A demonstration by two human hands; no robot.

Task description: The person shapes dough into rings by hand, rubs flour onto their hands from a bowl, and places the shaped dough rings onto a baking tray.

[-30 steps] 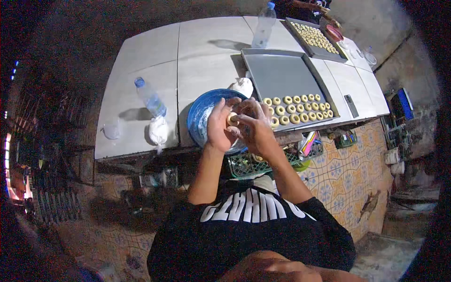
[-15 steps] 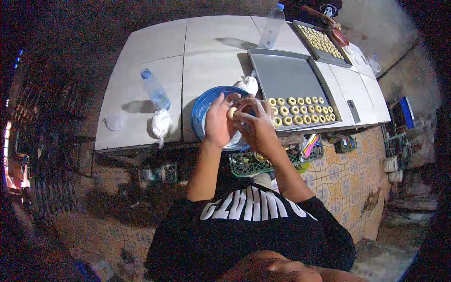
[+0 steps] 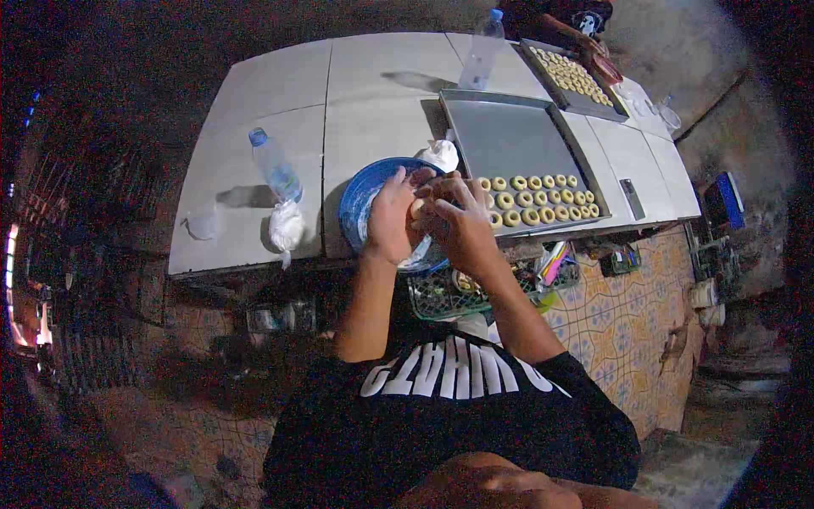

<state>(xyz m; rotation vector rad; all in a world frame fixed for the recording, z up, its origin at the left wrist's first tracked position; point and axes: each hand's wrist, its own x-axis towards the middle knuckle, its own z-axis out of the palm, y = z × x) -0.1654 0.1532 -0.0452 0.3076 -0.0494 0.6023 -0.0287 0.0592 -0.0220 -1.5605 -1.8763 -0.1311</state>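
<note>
Over the blue basin (image 3: 352, 204), which has white powder on its inside, my two hands meet around a small pale dough ball (image 3: 416, 209). My left hand (image 3: 393, 222) cups it from the left, thumb pointing up. From the right, the curled fingers of my right hand (image 3: 460, 222) press on the dough and cover part of it. Just right of my right hand lies a grey metal tray (image 3: 509, 136). Rows of small ring-shaped dough pieces (image 3: 540, 198) fill its near part, and its far part is bare metal.
Left on the tiled table (image 3: 373, 102) are a plastic bottle (image 3: 275, 165) and a knotted white bag (image 3: 286, 227). Another white bag (image 3: 441, 155) touches the basin. Farther off stand a tall bottle (image 3: 482, 55) and a second dough tray (image 3: 572, 81), beside a co-worker. A phone (image 3: 632, 199) lies right.
My fingers have closed further over the dough ball, so less of it shows. The whole view has shifted slightly. At the far tray, the co-worker's hand and a red object have moved a little.
</note>
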